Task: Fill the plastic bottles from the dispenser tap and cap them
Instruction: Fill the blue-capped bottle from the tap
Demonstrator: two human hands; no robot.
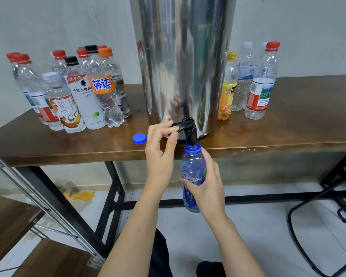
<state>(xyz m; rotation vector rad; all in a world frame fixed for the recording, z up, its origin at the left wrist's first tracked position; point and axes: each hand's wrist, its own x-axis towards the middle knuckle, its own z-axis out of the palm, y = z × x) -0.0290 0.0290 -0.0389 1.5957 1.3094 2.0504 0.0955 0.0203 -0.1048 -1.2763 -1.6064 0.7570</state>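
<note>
my left hand [161,145] pinches the tap [189,128] lever, my right hand [205,184] wraps the blue bottle [192,166] just below the table's [288,124] front edge, so i'd keep the mouth square under the spout and ease the lever.

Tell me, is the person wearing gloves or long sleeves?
No. The left hand and the right hand are both bare, with no gloves, rings or watch showing. No sleeves show either: both arms are uncovered down to the picture's bottom edge.
</note>
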